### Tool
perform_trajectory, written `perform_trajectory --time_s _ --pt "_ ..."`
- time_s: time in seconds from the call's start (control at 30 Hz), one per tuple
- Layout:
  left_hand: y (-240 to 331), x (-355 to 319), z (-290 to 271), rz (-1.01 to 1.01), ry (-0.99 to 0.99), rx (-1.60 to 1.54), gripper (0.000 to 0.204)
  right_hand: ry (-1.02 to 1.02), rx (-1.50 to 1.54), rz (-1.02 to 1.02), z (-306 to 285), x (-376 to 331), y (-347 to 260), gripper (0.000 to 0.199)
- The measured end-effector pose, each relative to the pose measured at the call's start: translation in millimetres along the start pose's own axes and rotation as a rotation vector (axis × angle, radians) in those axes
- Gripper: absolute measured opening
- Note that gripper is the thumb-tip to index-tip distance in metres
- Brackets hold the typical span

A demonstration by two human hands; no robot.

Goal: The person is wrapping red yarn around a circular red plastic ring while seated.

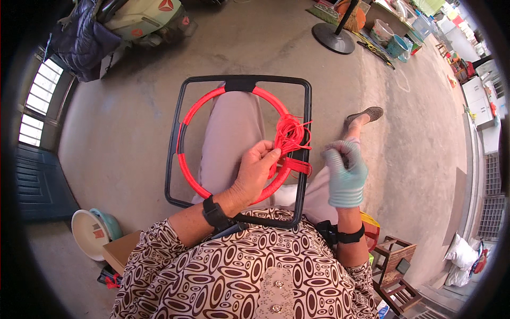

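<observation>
My left grip (257, 166) pinches the red cord hank (290, 133) against the red-wrapped ring (271, 98). Gloved right grip (346, 178) curled; contents unclear.

so we've got a grey floor (425, 122), kinda stained, bright light in a barred window (42, 90) on our left, blue panel (40, 183) below it, white cabinet (476, 98) far right, wooden stool (390, 272) lower right

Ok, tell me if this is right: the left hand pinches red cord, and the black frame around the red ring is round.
Not round: the head view shows the black frame around the red ring is squarish. The left hand does pinch red cord.
</observation>
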State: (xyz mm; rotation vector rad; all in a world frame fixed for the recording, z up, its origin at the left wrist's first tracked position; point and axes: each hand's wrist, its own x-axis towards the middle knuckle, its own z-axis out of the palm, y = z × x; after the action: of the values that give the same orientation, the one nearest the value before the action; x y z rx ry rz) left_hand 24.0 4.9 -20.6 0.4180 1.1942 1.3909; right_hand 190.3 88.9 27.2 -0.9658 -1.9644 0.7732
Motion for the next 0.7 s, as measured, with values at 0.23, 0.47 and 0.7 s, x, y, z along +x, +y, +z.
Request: perform_trajectory --time_s 0.23,0.47,0.7 --pt "-9 3 0 -0.103 -0.083 -0.182 0.017 -0.609 0.562 0.618 26 -16 60 0.023" --pt "-12 8 -3 -0.195 -0.035 -0.281 0.018 -0.482 0.169 0.404 3 -22 68 0.025" --pt "1 1 2 -0.185 -0.175 -0.329 0.021 0.445 1.565 0.348 -94 -35 92 0.038"
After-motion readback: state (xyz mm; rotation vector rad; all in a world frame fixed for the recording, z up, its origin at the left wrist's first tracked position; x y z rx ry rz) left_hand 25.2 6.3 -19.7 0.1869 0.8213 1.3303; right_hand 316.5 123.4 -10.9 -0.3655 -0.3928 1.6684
